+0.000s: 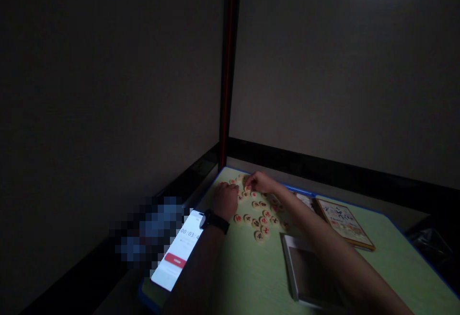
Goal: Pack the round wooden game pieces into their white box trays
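Round wooden xiangqi pieces (256, 223) with red and black characters lie loosely spread on the light green table (247, 276). My left hand (226, 199), with a dark watch (214, 222) on its wrist, is at the left edge of the pieces. Its fingers curl downward, and whatever they hold is hidden. Farther back, my right hand (261, 181) reaches in from the right with fingertips closed together at a xiangqi piece (247, 189) near the table's far corner.
A lit phone (177, 260) showing a timer lies along the left edge, partly behind my left forearm. Under my right forearm is an open box (292, 272). A printed box lid or book (345, 224) lies at the right. Walls meet behind the table.
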`<state>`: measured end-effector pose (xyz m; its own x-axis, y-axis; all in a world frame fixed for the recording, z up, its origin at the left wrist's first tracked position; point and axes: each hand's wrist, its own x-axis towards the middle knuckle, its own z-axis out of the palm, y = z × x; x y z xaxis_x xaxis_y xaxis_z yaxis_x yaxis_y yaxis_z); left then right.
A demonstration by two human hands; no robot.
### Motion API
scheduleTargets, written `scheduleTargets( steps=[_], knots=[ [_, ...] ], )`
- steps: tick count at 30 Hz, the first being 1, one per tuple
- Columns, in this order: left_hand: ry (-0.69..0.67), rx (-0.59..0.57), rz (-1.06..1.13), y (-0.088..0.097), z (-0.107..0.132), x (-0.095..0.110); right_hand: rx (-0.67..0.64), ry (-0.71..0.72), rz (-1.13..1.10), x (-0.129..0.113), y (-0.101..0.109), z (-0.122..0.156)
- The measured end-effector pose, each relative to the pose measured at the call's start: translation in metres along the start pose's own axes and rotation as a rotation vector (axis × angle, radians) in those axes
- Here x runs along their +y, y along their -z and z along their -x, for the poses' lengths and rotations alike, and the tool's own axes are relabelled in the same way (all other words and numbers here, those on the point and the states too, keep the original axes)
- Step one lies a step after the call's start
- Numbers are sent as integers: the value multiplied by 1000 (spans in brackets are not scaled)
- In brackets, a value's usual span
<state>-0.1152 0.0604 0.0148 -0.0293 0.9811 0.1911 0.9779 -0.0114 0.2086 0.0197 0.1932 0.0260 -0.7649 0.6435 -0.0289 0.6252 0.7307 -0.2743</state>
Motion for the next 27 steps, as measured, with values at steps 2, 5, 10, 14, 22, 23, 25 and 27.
scheduleTargets(
  steps=[2, 5, 10, 14, 22, 23, 25, 27],
  knots=[
    [-2, 3, -10, -1, 0, 1, 4, -5, 31, -2, 3, 1],
    [7, 21, -26, 1, 0, 1, 39, -23, 95, -7, 6, 1],
    [8, -2, -71, 4, 0, 0, 75, -70, 210, -21, -1, -4],
    [17, -43, -86, 3, 0, -1, 47, -88, 248, -27, -9, -7],
    [86, -20, 16, 7, -3, 0, 37, -56, 106, -1, -1, -11],
    [99, -3, 65, 8, -3, 0, 45, -59, 84, 3, -1, -10],
    [95, 37, 174, 9, -5, -2, 65, -67, 48, 11, -3, -8],
    [77, 82, 270, 7, -8, -4, 81, -70, 24, 16, -5, -6]
  ],
)
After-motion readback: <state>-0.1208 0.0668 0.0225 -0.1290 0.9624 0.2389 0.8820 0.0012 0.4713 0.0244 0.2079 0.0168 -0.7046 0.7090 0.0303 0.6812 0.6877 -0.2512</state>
